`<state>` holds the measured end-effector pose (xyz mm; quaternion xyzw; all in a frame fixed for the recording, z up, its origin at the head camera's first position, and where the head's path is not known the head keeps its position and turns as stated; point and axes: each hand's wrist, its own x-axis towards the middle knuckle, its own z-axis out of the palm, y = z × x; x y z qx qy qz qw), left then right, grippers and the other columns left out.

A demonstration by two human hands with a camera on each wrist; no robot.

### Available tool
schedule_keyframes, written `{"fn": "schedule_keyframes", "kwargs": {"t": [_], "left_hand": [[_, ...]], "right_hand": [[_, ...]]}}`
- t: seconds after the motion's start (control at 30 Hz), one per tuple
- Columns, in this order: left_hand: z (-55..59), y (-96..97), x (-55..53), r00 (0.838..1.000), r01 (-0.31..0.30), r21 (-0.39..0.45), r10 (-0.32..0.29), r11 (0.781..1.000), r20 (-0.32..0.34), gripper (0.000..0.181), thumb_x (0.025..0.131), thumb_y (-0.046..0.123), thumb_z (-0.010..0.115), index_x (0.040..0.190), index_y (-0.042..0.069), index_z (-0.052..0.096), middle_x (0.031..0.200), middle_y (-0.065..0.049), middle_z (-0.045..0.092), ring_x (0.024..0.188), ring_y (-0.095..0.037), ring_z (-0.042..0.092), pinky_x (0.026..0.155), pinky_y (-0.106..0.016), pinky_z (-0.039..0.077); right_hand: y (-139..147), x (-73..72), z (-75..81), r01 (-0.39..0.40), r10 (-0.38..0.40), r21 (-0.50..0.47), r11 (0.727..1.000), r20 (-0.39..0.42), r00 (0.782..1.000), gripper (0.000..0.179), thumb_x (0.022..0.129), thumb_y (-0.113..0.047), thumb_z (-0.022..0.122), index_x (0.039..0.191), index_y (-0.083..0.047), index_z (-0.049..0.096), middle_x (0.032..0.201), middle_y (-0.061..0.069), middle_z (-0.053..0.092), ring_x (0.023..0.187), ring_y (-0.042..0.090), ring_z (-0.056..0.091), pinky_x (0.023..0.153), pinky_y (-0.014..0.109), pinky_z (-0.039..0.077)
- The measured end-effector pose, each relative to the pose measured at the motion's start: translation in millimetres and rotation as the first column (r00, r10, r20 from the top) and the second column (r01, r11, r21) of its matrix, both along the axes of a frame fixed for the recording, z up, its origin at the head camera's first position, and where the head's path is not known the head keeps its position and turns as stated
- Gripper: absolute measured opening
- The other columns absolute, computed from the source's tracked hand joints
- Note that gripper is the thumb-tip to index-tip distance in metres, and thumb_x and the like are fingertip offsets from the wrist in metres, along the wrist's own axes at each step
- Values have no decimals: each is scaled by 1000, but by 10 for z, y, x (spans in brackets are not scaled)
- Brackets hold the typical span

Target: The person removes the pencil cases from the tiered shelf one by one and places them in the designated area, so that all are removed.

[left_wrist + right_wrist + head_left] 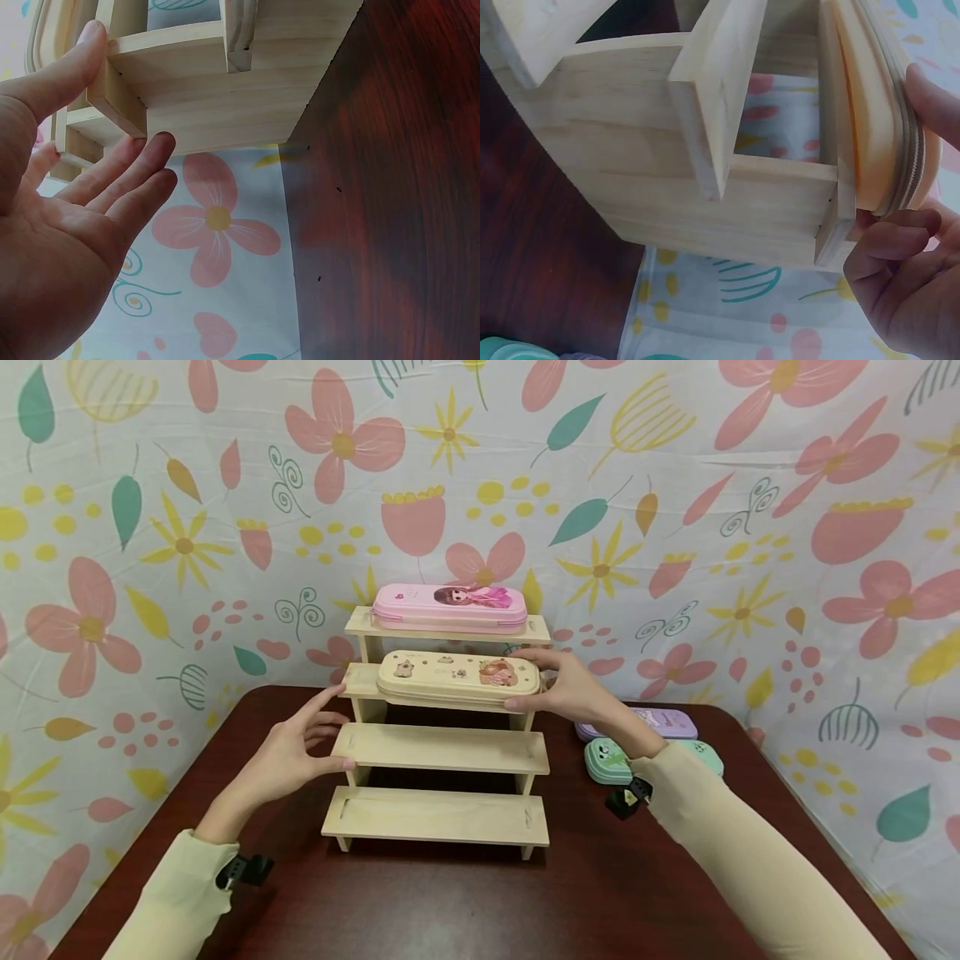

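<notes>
A cream pencil case point(457, 679) with small cartoon pictures lies lengthwise on the second step from the top of a wooden stepped rack point(442, 746). My right hand point(573, 685) grips its right end, thumb at the front edge and fingers behind. In the right wrist view, the zipped end of that case point(877, 112) sits between thumb and curled fingers. My left hand point(288, 752) is at the rack's left side, fingers extended. Its thumb point(79, 64) touches a step, and the fingertips lie by the step ends. A pink pencil case point(450, 607) with a doll picture rests on the top step.
On the dark wooden table point(450, 902), right of the rack, lie a purple pencil case point(671, 721) and a green pencil case point(705, 758), partly hidden by my right arm. A flower-patterned cloth point(480, 468) hangs close behind the rack.
</notes>
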<state>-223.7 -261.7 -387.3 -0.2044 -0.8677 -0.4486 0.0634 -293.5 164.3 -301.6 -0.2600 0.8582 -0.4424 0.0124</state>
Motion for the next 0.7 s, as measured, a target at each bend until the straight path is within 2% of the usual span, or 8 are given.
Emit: {"fn": "schedule_keyframes", "kwargs": {"t": [0.2, 0.37, 0.5, 0.7], "left_hand": [[1, 2, -1, 1000, -4, -10, 4, 1000, 0, 107, 84, 21, 93, 168, 30, 27, 138, -21, 62, 126, -41, 62, 108, -64, 46], [-5, 5, -3, 1000, -6, -16, 6, 1000, -3, 107, 84, 21, 93, 168, 30, 27, 138, -21, 62, 126, -41, 61, 107, -64, 46], [-8, 7, -1, 1000, -7, -14, 7, 1000, -4, 108, 84, 20, 93, 168, 29, 27, 137, -21, 62, 125, -41, 62, 107, -63, 47], [-3, -3, 2, 1000, -8, -14, 8, 1000, -5, 108, 84, 20, 93, 168, 30, 27, 137, -21, 62, 125, -40, 62, 107, -63, 47]], "right_hand": [[82, 45, -43, -8, 7, -58, 998, -18, 1000, 68, 81, -18, 94, 143, -10, 65, 146, 9, 59, 84, 28, 64, 67, 33, 54], [160, 121, -73, -22, 23, -99, 995, 11, 1000, 66, 83, -18, 93, 143, -15, 66, 136, 7, 65, 78, 26, 61, 62, 31, 51], [234, 180, -102, -38, 47, -145, 989, 58, 997, 68, 84, -14, 92, 145, -13, 63, 130, 11, 69, 76, 25, 66, 61, 30, 53], [359, 239, -142, -41, 50, -150, 988, 60, 997, 71, 84, -11, 91, 148, -10, 60, 121, 18, 70, 73, 25, 64, 55, 29, 48]]}}
